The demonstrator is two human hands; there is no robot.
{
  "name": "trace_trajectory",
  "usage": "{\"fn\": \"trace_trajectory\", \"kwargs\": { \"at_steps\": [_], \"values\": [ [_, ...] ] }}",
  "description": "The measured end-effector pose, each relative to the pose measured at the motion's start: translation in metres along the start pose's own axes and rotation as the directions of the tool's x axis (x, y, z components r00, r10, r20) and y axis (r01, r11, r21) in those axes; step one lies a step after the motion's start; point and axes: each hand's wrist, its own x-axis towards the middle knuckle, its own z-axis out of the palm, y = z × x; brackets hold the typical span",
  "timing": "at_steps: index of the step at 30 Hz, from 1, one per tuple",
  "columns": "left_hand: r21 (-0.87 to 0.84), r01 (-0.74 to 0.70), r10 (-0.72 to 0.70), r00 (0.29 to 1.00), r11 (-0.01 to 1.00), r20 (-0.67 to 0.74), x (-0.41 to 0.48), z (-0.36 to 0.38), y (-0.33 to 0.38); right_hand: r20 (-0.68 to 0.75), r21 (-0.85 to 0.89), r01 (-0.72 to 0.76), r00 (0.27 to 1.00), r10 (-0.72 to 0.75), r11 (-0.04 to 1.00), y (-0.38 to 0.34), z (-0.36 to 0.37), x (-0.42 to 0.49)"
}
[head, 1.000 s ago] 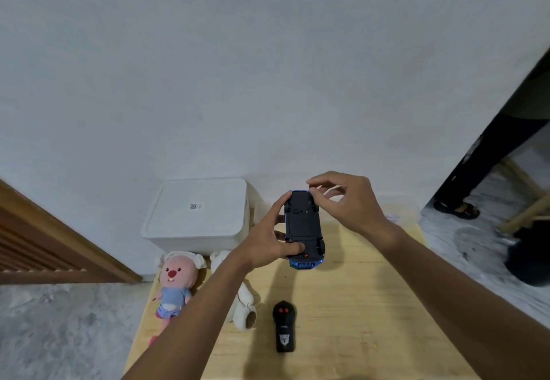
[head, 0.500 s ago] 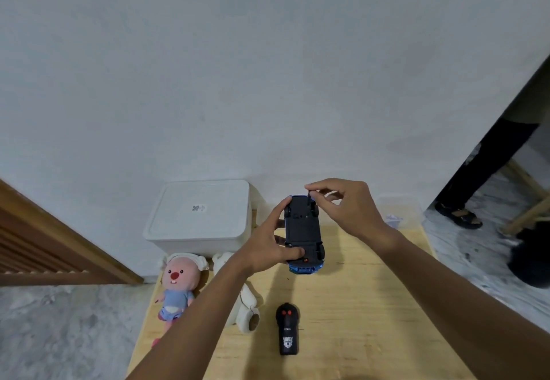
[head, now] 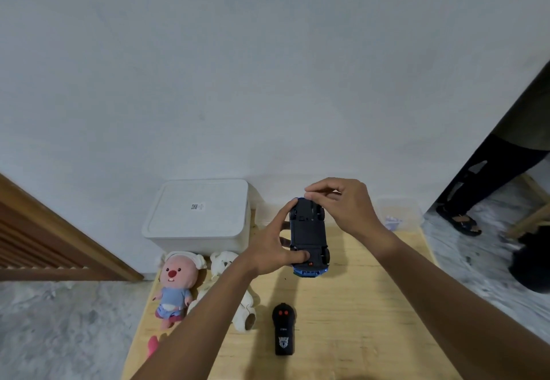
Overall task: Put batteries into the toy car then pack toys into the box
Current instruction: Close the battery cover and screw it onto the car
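Lidded box [head: 199, 216] stands at counter [head: 357, 305] rear left, against the wall [head: 268, 82]. Directly before it lie plush doll [head: 175, 287], left, and plush bear [head: 226, 263], right. Remote control [head: 284, 332] lies front centre. Toy car [head: 308, 231] is held above centre, left hand [head: 273, 248] gripping its left side, right hand [head: 345, 207] pinching its far end. Small tub [head: 398, 213] stands rear right.

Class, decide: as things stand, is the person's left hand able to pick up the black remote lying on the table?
Probably not yet: the left hand grips the toy car; the remote itself lies uncovered.
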Motion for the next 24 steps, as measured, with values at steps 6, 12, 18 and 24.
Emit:
{"fn": "trace_trajectory", "kwargs": {
  "at_steps": [6,12,18,24],
  "values": [
    [-0.013,0.003,-0.004,1.000,1.000,-0.016,0.000,0.000,-0.004,-0.024,-0.043,0.002,1.000,-0.003,0.999,0.001,-0.005,0.001],
    [0.001,0.010,-0.010,1.000,1.000,-0.026,0.003,0.003,-0.003,-0.045,-0.057,-0.006,0.999,0.004,0.998,0.004,-0.007,0.003],
    [-0.023,-0.007,0.007,1.000,1.000,-0.022,0.004,0.003,0.001,-0.078,-0.008,-0.003,0.997,0.002,1.000,0.003,-0.008,0.003],
    [-0.054,-0.007,0.006,1.000,0.999,-0.018,0.005,0.001,0.007,-0.179,-0.088,0.087,0.979,-0.102,0.992,0.010,-0.005,-0.001]
  ]
}}
